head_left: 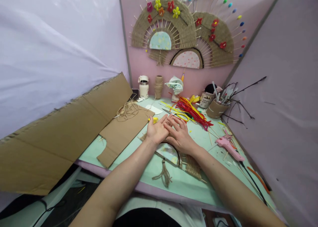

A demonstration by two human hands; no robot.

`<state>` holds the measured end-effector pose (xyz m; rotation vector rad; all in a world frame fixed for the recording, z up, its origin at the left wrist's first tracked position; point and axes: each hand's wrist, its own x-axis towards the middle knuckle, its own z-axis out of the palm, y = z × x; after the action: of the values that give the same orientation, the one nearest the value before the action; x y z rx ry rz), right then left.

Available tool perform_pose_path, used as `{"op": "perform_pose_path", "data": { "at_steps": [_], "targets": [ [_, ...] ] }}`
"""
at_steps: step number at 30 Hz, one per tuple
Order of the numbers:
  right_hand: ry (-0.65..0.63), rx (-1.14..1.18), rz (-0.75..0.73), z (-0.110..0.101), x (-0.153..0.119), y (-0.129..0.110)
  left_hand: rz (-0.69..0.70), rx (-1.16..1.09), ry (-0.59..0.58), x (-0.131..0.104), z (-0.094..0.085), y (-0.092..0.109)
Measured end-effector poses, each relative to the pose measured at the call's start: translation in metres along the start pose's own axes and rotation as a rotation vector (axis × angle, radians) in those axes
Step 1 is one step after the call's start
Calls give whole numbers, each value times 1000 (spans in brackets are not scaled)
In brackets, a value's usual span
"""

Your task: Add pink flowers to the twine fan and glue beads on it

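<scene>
My left hand (157, 131) is turned palm up with its thumb apart. Across its fingers lies my right hand (182, 137), back upward and fingers spread. I see nothing held in either one. Below them rests a woven twine fan (193, 165), partly hidden, with a patterned cloth half-circle (169, 152) at its centre. A twine tassel (164, 175) lies at the fan's near edge. Just beyond my fingertips are yellow-handled scissors (182, 115), and a small yellow piece (155, 120) sits by my left thumb.
Cardboard sheets (126, 131) lie left, topped by loose twine (128, 110). Red and yellow pipe cleaners (193, 111) are piled behind the hands. At right are a pink glue gun (230, 147) and a pot (217, 108) with protruding twigs. Finished fans (182, 30) hang on the back wall.
</scene>
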<state>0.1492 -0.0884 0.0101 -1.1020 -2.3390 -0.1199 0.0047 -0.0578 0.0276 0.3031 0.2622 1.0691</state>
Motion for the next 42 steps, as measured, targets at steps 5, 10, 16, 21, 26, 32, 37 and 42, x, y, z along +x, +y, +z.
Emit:
{"op": "perform_pose_path", "data": {
  "at_steps": [5,10,16,21,26,32,37,42],
  "targets": [
    [-53,57,9,2,-1,4,-111,-6,75,3,-2,-10],
    [-57,96,36,4,-2,8,-59,-103,156,6,-3,-9],
    [-32,35,-27,3,-2,7,-64,-131,150,1,1,-3],
    [30,-10,-38,1,-1,7,-24,-133,85,0,-1,1],
    [48,-13,-15,0,-1,6,-126,-116,1,-2,0,-5],
    [92,2,-38,-1,0,6,-65,-131,13,-3,0,-1],
    [96,8,-22,0,-1,6,-165,-127,-49,-3,0,-3],
    [103,-5,-53,0,-2,7,-80,-139,-2,-3,1,1]
  ]
}}
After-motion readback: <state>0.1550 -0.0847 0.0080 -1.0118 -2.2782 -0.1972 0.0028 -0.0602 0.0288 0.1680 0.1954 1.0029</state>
